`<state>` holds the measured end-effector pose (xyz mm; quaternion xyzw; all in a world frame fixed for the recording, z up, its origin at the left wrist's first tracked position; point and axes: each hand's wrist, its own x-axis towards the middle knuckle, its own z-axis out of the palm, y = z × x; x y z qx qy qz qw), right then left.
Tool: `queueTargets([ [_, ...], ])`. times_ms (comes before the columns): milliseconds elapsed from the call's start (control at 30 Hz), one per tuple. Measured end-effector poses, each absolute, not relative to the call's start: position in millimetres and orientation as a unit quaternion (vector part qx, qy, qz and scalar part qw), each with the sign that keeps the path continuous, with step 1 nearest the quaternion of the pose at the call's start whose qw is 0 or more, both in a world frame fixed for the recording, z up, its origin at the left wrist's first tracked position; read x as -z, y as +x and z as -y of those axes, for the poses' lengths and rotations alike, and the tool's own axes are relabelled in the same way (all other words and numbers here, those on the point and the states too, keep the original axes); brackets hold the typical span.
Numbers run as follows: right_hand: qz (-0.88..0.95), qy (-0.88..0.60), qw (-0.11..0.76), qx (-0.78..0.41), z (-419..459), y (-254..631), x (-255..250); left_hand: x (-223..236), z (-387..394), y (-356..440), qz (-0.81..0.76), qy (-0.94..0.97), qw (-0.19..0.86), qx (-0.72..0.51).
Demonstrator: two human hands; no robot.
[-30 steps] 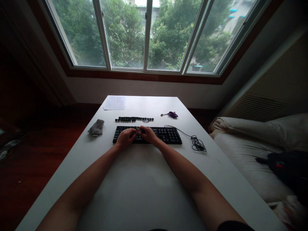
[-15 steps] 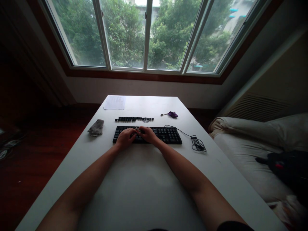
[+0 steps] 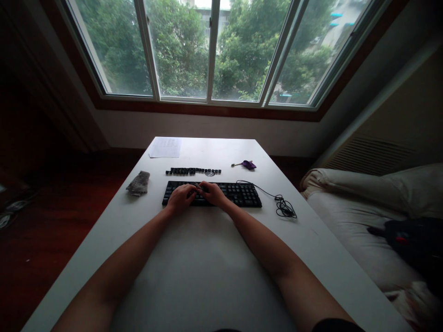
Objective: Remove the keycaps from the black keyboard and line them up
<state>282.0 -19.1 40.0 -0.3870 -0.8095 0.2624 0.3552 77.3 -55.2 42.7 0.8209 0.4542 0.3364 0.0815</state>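
A black keyboard (image 3: 238,194) lies across the middle of the white table (image 3: 207,276). My left hand (image 3: 180,198) rests on the keyboard's left half with its fingers curled down onto the keys. My right hand (image 3: 212,192) is beside it, fingers pinched together over the keys on something small that I cannot make out. The fingertips of both hands meet near the keyboard's top edge. A row of loose black keycaps (image 3: 192,171) lies just behind the keyboard.
The keyboard's cable (image 3: 284,207) lies coiled at the right. A grey cloth (image 3: 138,183) sits at the left, a sheet of paper (image 3: 165,147) at the far left corner, a purple tool (image 3: 246,164) at the far right. A sofa (image 3: 367,221) stands to the right.
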Motion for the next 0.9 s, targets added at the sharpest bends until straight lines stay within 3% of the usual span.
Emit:
queueTargets([
  [900,0.812,-0.387,0.353,-0.258,18.9,282.4,-37.8,-43.2,55.2,77.2,-0.454,0.821,0.083,-0.336],
])
